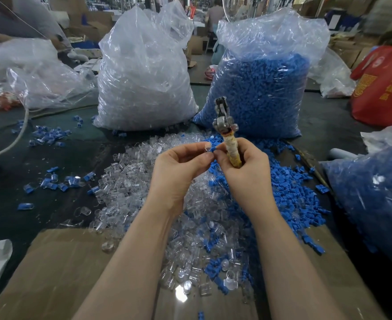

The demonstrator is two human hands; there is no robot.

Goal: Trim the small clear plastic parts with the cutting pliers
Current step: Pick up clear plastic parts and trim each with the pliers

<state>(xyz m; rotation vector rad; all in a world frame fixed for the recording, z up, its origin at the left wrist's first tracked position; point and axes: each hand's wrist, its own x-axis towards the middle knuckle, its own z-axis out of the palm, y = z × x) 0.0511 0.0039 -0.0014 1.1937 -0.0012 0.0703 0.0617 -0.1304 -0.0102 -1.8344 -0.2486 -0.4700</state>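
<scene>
The small part [210, 149] looked light, stiff and slick, a bit of clear plastic with a blue piece on it, so it wanted a firm pinch by its body, with the bit to be trimmed left sticking out. It sat between the two hands above the heap of clear parts [149, 192] on the tabletop [52, 158]. The left hand [181, 162] pinched it between thumb and forefinger, the part at about two o'clock from that palm. The right hand [243, 165] had its fingers [250, 151] curled round the wrapped handle of the cutting pliers [224, 125], which pointed up toward twelve o'clock, their head well above the part. A right fingertip seemed to touch the part too, though the view was too small to be sure. The pliers' head appeared nearly closed.
</scene>
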